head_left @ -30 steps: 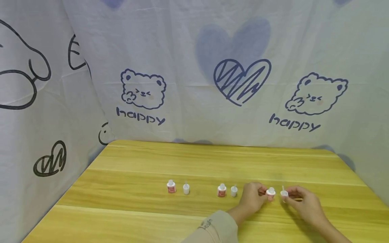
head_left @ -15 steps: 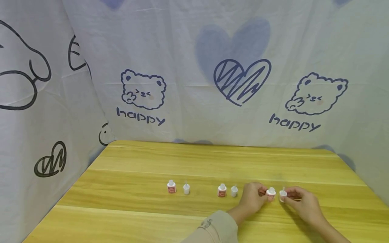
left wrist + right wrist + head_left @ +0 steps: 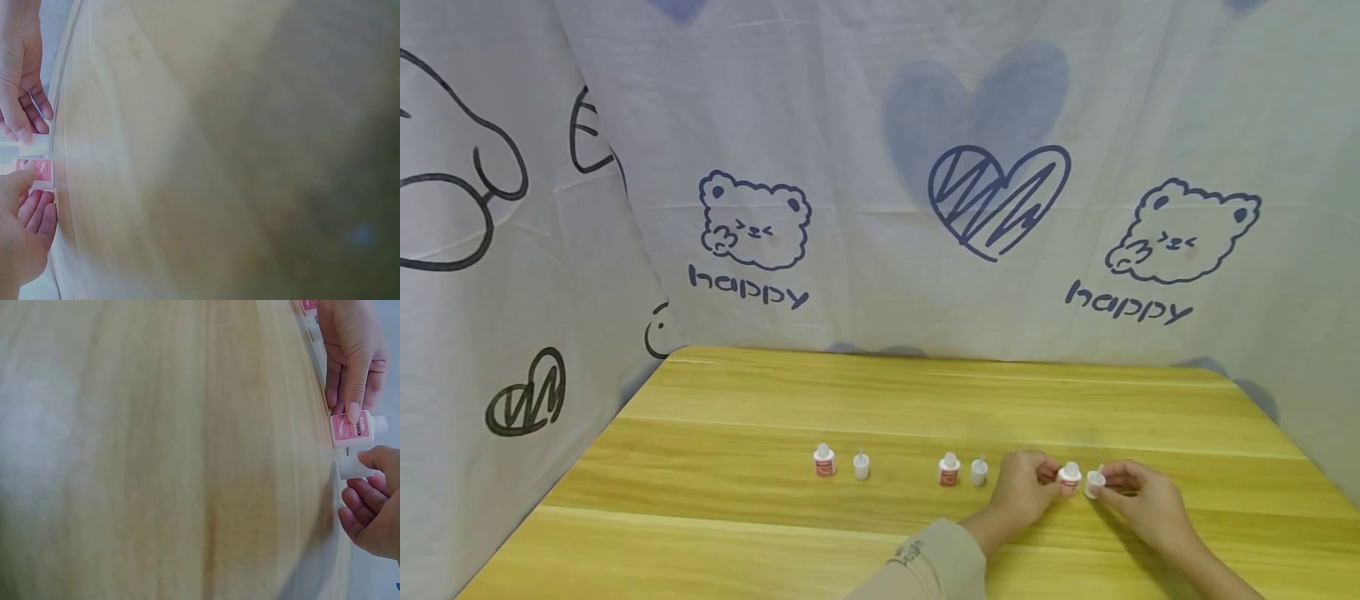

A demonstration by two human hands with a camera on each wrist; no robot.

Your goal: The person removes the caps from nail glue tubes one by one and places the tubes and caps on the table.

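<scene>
On the right of the table, my left hand (image 3: 1024, 487) pinches a small white bottle with a pink label (image 3: 1069, 478) between thumb and fingers. The bottle stands upright, its pale nozzle uncovered. Just right of it, my right hand (image 3: 1150, 500) holds a white cap (image 3: 1094, 485) by its side, hollow end up, with a thin stem rising from it. Thumb and fingers also show around the bottle (image 3: 350, 430) and the cap (image 3: 354, 467) in the right wrist view. In the left wrist view the labelled bottle (image 3: 42, 170) sits at the left edge, under the left thumb.
Two matching bottles stand uncapped to the left, one in the middle (image 3: 948, 472) and one farther left (image 3: 824, 463). Beside each is an upturned white cap, the nearer (image 3: 978, 473) close to my left hand, the other (image 3: 861, 467) farther off. A printed cloth (image 3: 865, 275) hangs behind the wooden table (image 3: 737, 550).
The cap in my right hand has shifted slightly left, closer to the bottle, and its rim tilts a little more. My left hand and the bottle stay in place.
</scene>
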